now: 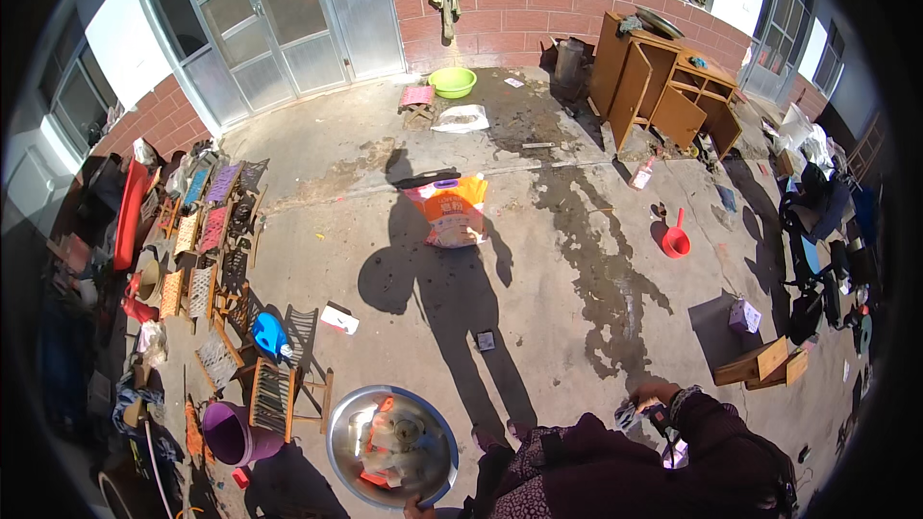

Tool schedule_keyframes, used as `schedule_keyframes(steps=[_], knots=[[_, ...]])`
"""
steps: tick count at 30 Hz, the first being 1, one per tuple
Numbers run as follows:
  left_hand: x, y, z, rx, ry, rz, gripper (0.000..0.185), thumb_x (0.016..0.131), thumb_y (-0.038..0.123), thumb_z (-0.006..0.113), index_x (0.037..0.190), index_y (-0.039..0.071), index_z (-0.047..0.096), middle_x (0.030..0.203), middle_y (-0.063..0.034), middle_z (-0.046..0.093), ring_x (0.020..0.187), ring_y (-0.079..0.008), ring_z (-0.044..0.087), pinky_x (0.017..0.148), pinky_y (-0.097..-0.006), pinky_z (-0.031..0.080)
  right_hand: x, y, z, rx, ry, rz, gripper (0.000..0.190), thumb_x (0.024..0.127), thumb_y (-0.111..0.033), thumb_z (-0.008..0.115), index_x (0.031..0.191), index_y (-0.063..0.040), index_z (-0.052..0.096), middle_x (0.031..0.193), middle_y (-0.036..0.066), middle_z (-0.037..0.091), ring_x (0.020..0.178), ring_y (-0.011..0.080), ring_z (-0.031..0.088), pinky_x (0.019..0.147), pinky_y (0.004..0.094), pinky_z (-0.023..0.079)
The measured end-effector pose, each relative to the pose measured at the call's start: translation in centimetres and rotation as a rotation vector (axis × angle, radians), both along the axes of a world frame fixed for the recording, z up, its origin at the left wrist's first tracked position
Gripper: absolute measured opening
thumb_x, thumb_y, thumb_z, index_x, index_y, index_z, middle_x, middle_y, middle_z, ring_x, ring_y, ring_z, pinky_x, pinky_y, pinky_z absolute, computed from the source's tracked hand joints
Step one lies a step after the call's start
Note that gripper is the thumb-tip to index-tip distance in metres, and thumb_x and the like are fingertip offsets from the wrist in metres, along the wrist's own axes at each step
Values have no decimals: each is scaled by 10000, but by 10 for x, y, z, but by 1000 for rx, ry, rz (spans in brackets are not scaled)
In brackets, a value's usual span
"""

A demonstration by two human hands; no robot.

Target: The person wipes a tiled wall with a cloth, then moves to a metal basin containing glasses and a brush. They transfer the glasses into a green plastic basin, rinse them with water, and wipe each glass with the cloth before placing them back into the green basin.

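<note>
My left hand [418, 508] grips the lower rim of a large metal basin [334, 440], which holds red, orange and clear items under what looks like water. My right hand [652, 396], at the lower right, is closed around a bundle of small things; a greyish piece [626, 416] and a dark one show there, and their kinds cannot be told. Ahead on the concrete, an orange and white bag of washing powder [456, 213] with a purple handle stands in my shadow. Close to the basin are a purple bucket [249, 436] on its side and a folding stool [272, 389].
Several folding stools [216, 227] and a blue jug [269, 335] crowd the left. A green basin [453, 83] sits by the wall. Rightward are a wooden cabinet [627, 97], a pink bottle [641, 174], a red dipper [676, 242], wooden drawers [750, 367] and wet concrete.
</note>
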State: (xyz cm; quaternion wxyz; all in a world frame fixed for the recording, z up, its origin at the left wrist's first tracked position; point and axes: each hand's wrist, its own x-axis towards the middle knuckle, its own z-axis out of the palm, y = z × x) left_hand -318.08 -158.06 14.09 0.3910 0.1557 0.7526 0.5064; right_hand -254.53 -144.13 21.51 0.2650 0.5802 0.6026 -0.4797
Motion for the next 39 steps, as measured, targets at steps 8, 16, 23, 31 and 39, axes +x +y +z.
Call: schedule_keyframes(steps=[8,16,23,31,39], knots=[[-65,91,-47,85,-779,67,210,706,56,638,899,12,566,920,-121,580,889,-262,570,815,-349,466,-24,-77,21,-42,80,-294,391,671,-275,695,1016,-101,630,910,110,655,819,239,600,698,419,465],[-56,182,-32,-35,-791,125,196,750,20,532,942,-10,560,995,-90,584,930,-195,549,865,-319,442,-14,-39,5,-136,28,-392,422,661,-299,725,1021,-100,635,920,90,661,853,230,599,728,420,460],[-50,228,16,-66,231,-459,220,760,-20,558,980,-29,546,1004,-141,578,927,-189,551,791,-310,479,-15,122,-26,-58,-1,-294,434,620,-256,735,1023,-127,640,896,83,660,808,245,614,683,388,482],[-83,290,41,-36,620,-381,244,734,32,655,943,-17,538,995,-173,536,886,-249,571,761,-341,491,-85,294,-15,141,6,-195,431,621,-240,722,1027,-126,634,890,106,653,815,259,617,694,393,484],[-157,415,60,-53,493,-313,252,726,18,643,949,-22,534,838,-134,548,769,-244,576,712,-338,493,-169,372,22,-83,12,-291,502,622,-265,740,1091,-139,613,914,77,662,810,216,612,719,364,484]])
